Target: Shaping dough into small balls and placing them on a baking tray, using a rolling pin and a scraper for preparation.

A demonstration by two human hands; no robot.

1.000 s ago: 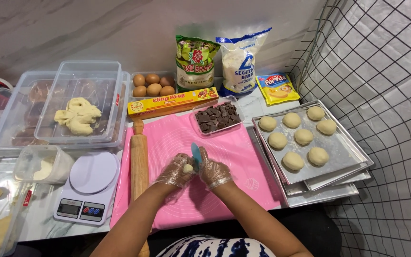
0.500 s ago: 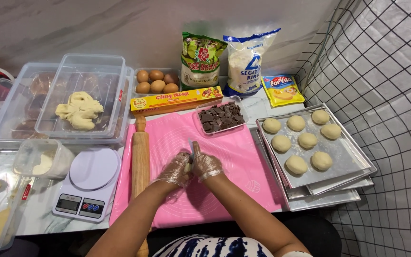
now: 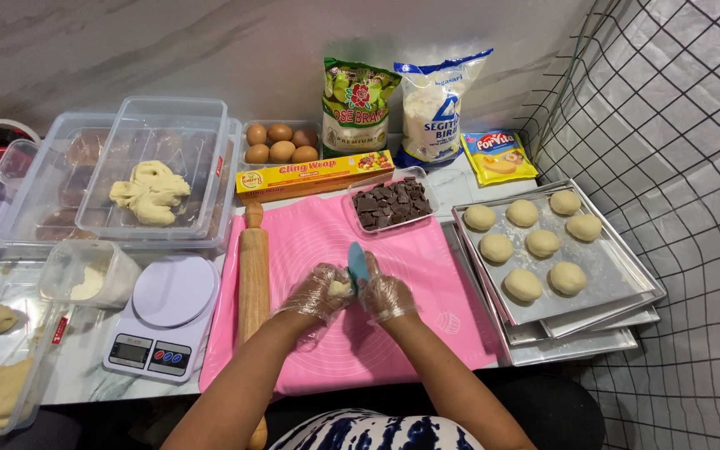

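1. The left hand (image 3: pixel 318 292), in a thin clear glove, is curled around a small lump of dough (image 3: pixel 340 288).
2. The right hand (image 3: pixel 385 293), gloved too, pinches a little blue scraper (image 3: pixel 358 265) that stands up against the dough.
3. Both hands are over the pink mat (image 3: pixel 443 275).
4. A wooden rolling pin (image 3: pixel 253 271) lies just left of them.
5. Seven dough balls sit on the metal tray (image 3: pixel 610 267) at the right.
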